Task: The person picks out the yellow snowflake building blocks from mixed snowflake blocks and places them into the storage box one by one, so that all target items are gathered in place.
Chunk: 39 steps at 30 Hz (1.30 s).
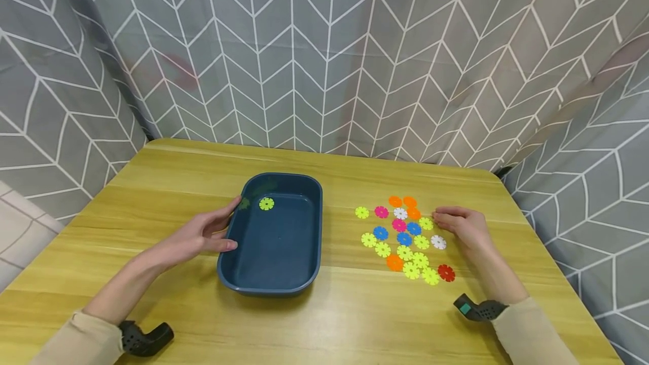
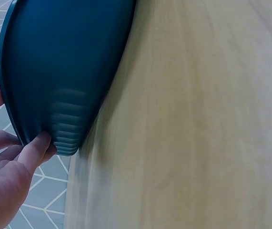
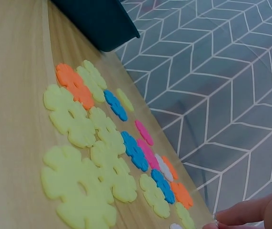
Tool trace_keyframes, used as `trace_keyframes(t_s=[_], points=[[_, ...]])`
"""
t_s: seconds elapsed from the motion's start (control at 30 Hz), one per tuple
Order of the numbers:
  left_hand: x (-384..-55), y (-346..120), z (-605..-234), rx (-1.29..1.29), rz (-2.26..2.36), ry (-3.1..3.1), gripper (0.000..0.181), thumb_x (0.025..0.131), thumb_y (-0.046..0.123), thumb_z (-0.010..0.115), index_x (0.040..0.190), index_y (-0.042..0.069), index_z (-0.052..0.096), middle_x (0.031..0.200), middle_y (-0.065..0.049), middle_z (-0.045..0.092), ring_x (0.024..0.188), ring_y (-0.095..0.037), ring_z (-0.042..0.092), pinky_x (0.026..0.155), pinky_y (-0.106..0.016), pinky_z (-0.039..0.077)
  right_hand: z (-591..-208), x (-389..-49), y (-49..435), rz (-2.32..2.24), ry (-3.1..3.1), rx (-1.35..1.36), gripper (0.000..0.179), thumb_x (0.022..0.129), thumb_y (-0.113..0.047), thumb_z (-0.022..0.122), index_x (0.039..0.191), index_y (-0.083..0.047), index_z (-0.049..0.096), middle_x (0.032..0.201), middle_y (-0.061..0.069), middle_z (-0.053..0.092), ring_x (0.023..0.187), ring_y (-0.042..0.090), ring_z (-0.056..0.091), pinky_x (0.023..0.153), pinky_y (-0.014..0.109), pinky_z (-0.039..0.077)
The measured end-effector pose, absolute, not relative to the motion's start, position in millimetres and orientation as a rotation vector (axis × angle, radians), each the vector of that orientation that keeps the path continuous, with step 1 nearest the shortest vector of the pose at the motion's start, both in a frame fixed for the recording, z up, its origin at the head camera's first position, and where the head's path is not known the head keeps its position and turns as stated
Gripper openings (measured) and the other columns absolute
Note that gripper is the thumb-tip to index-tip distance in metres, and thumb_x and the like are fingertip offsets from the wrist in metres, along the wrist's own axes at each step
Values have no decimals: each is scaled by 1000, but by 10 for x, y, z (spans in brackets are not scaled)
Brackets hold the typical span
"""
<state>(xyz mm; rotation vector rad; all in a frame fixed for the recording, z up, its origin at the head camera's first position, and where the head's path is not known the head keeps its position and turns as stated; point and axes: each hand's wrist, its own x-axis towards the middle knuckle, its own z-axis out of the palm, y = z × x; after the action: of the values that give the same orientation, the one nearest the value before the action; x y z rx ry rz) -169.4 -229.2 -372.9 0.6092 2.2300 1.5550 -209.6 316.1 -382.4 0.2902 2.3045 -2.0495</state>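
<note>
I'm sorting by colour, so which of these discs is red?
The red disc at the spread's near right corner, just right of a yellow-green disc; no other disc in view is red.

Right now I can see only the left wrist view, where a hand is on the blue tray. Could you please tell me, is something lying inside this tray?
Observer: Yes, a yellow-green disc lies inside the blue tray.
Operator: Thank you. Are there more of them outside?
Observer: Yes, a loose group of coloured discs lies on the table, to the right of the tray.
Operator: And what is at the far right side of this group?
Observer: The right hand is there, just beside the discs.
</note>
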Motion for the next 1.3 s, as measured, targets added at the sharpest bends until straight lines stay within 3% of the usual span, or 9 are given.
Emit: trace_keyframes(t_s=[0.17,0.37,0.8,1.13,1.3], points=[[-1696,-2286,-3722,612,1550,2234,91,94,12,67,160,1,4,165,-26,4,149,-49,11,100,-7,36,-3830,-2088,3129,-1866,2466,294,48,90,-5,72,130,16,55,88,-12,75,82,-3,69,78,15,56],[-1695,-2287,-3703,609,1543,2242,91,95,13,67,160,3,5,165,-26,4,149,-48,12,100,-7,37,-3838,-2093,3104,-1749,2545,295,49,91,-5,71,133,14,54,95,-7,77,84,-4,67,79,9,52],[-1696,-2292,-3710,600,1534,2248,90,95,14,66,160,4,6,165,-26,6,148,-47,14,99,-7,37,-3875,-2091,3048,-1724,2573,294,50,87,-3,76,131,12,57,97,-7,75,81,0,66,76,14,55],[-1687,-2290,-3699,597,1525,2259,90,95,15,67,160,4,6,165,-25,6,149,-48,14,99,-7,37,-3945,-2086,3026,-1530,2769,240,47,84,-8,80,126,7,63,114,14,72,83,-3,59,74,10,52],[-1681,-2282,-3695,597,1530,2249,91,95,15,67,160,4,5,165,-25,5,149,-48,13,98,-6,37,-3969,-2080,3001,-1606,2738,300,47,83,-3,80,126,6,64,108,5,70,85,2,58,74,11,52]])
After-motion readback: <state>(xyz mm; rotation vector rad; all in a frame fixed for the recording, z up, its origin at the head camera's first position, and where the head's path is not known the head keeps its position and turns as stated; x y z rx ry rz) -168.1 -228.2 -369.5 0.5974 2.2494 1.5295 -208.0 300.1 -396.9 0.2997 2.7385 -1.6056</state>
